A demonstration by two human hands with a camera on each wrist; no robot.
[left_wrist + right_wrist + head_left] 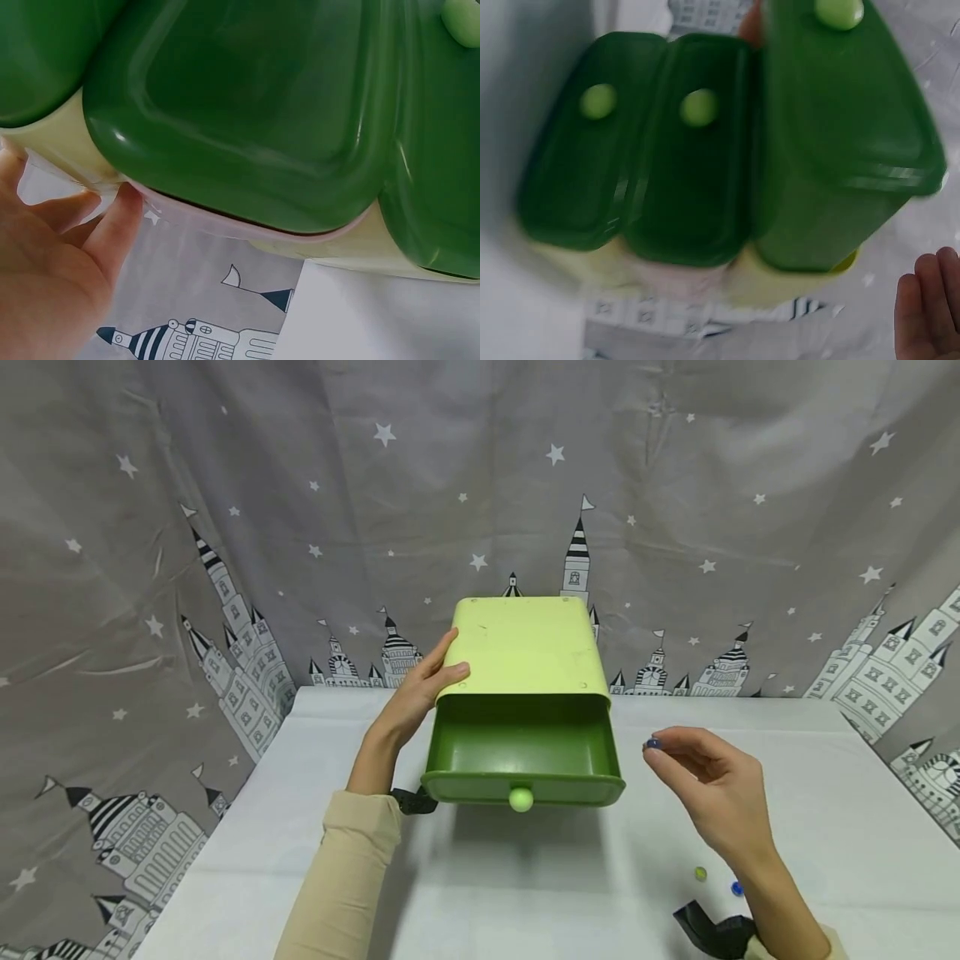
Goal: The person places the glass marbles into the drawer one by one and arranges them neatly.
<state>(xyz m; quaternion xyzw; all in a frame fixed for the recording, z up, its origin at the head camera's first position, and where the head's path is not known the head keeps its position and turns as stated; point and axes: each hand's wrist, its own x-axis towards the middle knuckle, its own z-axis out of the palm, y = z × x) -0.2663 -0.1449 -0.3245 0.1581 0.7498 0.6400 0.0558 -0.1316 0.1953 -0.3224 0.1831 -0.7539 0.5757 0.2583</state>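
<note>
A small drawer cabinet (528,643) stands in front of me with its pale yellow-green top facing up. Its top green drawer (480,787), which has a round light-green knob (521,799), is pulled out, and its visible inside holds nothing. My left hand (416,697) rests against the cabinet's left upper edge; in the left wrist view its extended fingers (120,225) touch the side. Right of the drawer, my right hand (716,785) pinches a dark blue marble (653,743) between thumb and fingertips. The marble is out of sight in the right wrist view.
A yellow-green marble (701,873) and a blue marble (737,888) lie on the white tabletop (525,910), near my right wrist. Two lower green drawers, one a middle drawer (686,165), are pushed in. Behind hangs a grey castle-print curtain (480,468).
</note>
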